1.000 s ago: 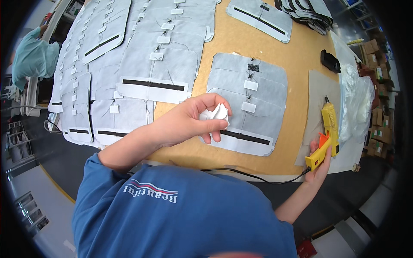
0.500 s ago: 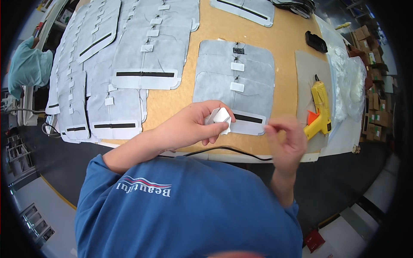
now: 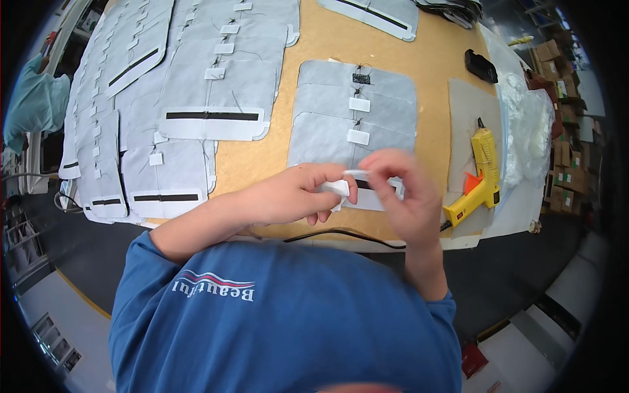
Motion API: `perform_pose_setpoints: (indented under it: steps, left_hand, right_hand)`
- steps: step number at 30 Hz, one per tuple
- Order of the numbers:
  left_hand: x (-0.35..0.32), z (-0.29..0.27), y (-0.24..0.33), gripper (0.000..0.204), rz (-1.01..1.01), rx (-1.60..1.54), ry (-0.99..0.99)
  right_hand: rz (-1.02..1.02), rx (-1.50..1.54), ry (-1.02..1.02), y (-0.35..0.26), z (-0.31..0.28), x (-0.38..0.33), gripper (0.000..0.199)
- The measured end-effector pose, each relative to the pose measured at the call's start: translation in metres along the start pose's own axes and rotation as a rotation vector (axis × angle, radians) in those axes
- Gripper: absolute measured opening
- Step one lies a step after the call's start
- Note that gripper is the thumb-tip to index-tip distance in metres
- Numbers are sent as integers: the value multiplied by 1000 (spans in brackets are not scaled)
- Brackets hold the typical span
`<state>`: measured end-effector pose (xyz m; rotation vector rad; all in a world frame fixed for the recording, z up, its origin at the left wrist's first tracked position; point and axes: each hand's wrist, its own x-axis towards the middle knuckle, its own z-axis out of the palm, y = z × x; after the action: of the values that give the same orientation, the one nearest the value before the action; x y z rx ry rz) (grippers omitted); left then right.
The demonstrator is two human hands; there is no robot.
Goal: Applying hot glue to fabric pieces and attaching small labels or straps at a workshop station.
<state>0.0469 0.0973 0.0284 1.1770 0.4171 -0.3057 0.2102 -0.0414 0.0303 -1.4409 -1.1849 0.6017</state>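
Several small white square pieces (image 3: 337, 188) sit in my left hand (image 3: 288, 193), closed round them with thumb and fingers. Close by its fingertips, my right hand (image 3: 413, 200) pinches one thin white piece (image 3: 356, 173), seen nearly edge-on and slightly blurred. Under and beyond both hands lies a stack of overlapping grey fabric sheets (image 3: 386, 144). Down its middle run thin wires with a white square (image 3: 359, 105), another white square (image 3: 358, 136) and a black speckled patch (image 3: 361, 78). A black strip on the nearest sheet is partly hidden by my right hand.
Right of the stack, a yellow glue gun (image 3: 485, 164) lies on a grey board (image 3: 462, 118). Behind it are a black tray-like item (image 3: 481, 66) and clear plastic bags (image 3: 527, 131). More grey sheets (image 3: 187, 85) cover the table's left. A black cable (image 3: 337, 232) follows the front edge; another person (image 3: 38, 105) stands far left.
My right hand has moved left to my left hand and now pinches a thin white piece. My left hand keeps hold of the white pieces. The whole view has shifted slightly.
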Motion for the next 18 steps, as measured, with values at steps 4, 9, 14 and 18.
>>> perform_pose_setpoints:
  steps: [4, 9, 14, 18]
  left_hand:
    - [7, -11, 10, 13, 11, -101, -18]
    - [21, -31, 22, 17, 69, -254, 39]
    - [45, -54, 40, 26, 123, -192, 277]
    - [64, -69, 48, 22, 248, 181, 527]
  right_hand:
    - [217, -17, 197, 18, -17, 25, 10]
    - [363, -115, 202, 40, -20, 85, 14]
    - [422, -149, 119, 63, -11, 120, 19]
    - [414, -282, 106, 81, -5, 128, 22]
